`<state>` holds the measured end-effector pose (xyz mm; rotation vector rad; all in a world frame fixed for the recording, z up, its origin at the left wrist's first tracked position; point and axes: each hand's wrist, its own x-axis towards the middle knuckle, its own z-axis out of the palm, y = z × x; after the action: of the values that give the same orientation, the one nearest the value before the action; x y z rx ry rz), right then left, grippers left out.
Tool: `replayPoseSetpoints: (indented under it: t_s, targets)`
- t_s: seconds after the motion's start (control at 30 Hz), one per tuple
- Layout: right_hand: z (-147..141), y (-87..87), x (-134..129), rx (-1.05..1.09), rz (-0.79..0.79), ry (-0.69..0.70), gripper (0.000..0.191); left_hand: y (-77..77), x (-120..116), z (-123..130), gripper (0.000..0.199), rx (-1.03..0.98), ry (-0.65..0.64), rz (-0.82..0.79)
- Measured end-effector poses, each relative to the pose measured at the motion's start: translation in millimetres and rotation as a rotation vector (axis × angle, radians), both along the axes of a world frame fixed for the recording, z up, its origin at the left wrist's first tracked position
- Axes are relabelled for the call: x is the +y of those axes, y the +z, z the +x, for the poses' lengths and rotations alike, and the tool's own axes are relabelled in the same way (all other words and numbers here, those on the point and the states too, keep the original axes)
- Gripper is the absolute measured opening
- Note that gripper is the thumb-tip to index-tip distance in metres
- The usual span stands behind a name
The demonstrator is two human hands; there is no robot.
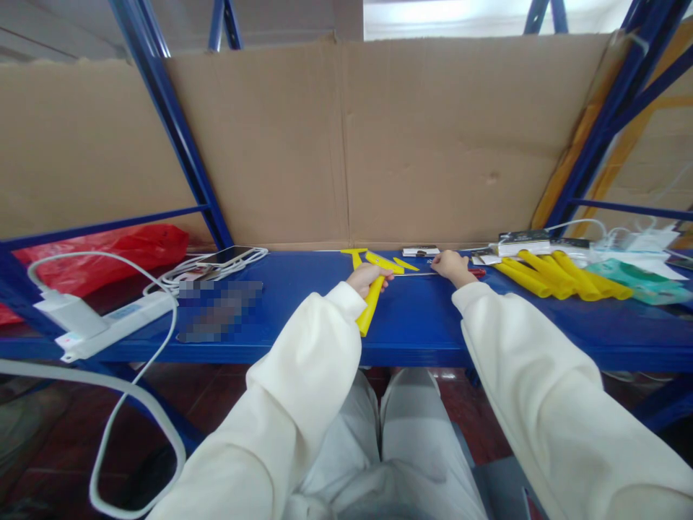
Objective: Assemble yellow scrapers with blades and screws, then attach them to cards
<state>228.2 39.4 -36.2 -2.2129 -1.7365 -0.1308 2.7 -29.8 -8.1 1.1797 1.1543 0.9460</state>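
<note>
My left hand (370,277) is closed around a yellow tube-like piece (370,312), whose lower end points down toward the table's front edge. Two thin yellow pieces (354,257) (384,261) lie just behind that hand, and a small yellow strip (406,264) is to their right. A screwdriver (416,274) with a thin metal shaft and red handle reaches from my right hand (452,267) to the fingers of the left. The right hand's fingers are curled closed at the handle, hiding most of it. Its tip is too small to make out.
Several yellow tubes (563,278) lie at the right beside a green packet (639,282) and white-and-black packages (522,242). A white power strip (122,325) with a looping cable, a blurred dark flat object (221,310) and a red bag (113,260) are at left. Cardboard (346,144) walls the back.
</note>
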Motion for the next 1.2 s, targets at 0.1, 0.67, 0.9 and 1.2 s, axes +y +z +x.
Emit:
replayPoseSetpoints:
  t_s: [0.1,0.67,0.9,1.2]
  targets:
    - [0.9,-1.6,1.6,-0.001,0.016,0.012,0.020,0.8,-0.3,0.2,0.026,-0.001,-0.003,-0.004]
    - [2.6,-4.3,4.1,-0.026,0.028,0.035,0.022,0.0,-0.1,1.8,0.029,-0.008,-0.003,-0.008]
    - [-0.9,-2.6,4.9,-0.049,-0.044,0.016,0.025,0.2,-1.1,1.6,0.032,-0.002,0.002,-0.007]
    - [0.7,-0.1,1.6,0.112,0.055,0.072,0.019,1.1,0.6,-1.6,0.029,0.005,0.034,-0.022]
